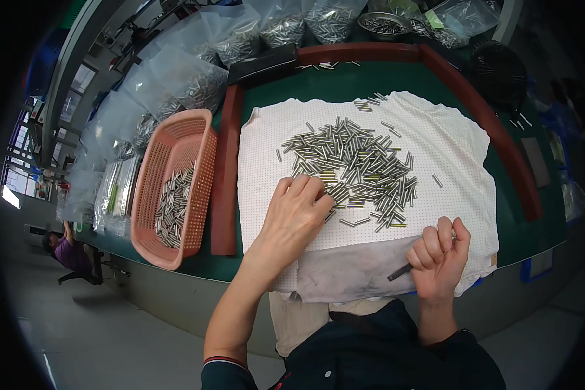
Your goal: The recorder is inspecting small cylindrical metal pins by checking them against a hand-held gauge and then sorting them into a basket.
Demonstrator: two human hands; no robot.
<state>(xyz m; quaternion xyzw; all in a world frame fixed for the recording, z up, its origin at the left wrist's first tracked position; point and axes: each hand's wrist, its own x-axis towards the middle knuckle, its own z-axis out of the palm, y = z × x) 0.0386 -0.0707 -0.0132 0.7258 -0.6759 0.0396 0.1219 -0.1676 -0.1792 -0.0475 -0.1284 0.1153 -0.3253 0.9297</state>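
A heap of small shiny metal pins (354, 156) lies on a white dotted cloth (266, 156). At the heap's near left edge is my left hand (292, 218), back up, with its fingers bent down and drawn together. Its fingertips are hidden, so any pins under them do not show clearly. My right hand (439, 257) is closed in a fist over the cloth's near right part. From the little-finger side of that fist pokes the blunt end of a dark stick (400, 272); the rest of it is covered. A greyish stained cloth (351, 270) lies along the near edge.
Left of the cloth stands a pink plastic basket (205, 188) partly filled with pins. A reddish-brown raised border (225, 195) frames the green tabletop (273, 78). Clear bags of metal parts (237, 49) line the back and left. Another person (71, 253) sits far left.
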